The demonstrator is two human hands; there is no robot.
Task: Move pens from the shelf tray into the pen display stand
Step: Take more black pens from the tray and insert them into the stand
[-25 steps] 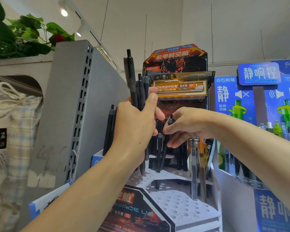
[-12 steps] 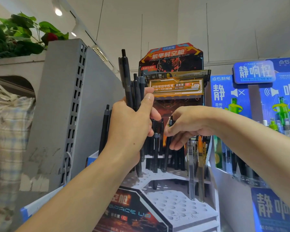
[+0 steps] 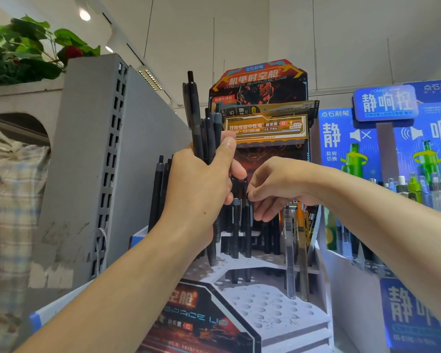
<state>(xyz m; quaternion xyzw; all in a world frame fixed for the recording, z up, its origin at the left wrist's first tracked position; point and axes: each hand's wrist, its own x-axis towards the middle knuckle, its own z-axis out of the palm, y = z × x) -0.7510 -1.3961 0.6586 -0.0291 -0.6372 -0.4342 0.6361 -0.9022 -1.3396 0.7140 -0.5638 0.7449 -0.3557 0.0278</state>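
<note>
Looking nearest first, I see the front tier (image 3: 273,304) of the pen display stand (image 3: 301,335), a white stepped plate of round holes, nearly all of them bare; only a few clear and orange pens (image 3: 297,250) stand at its right side. That tells me most of the filling is not yet done.

A step farther, my left hand (image 3: 199,189) is wrapped tight round a bundle of black pens (image 3: 206,133), thumb pressed across them, their clicker ends sticking up above my fist. My right hand (image 3: 278,189) is beside it, fingertips pinched on the top of one black pen (image 3: 247,220) that stands in the upper tier, its lower end already through a hole. I judge this one is just being seated.

Behind my hands, a row of black pens (image 3: 236,230) already stands in that upper tier, so the back is partly filled. A handful in my left hand is left to place. I cannot see the shelf tray.

Farthest back rises the stand's printed header card (image 3: 260,85), with a blue display (image 3: 392,138) off to the right.
</note>
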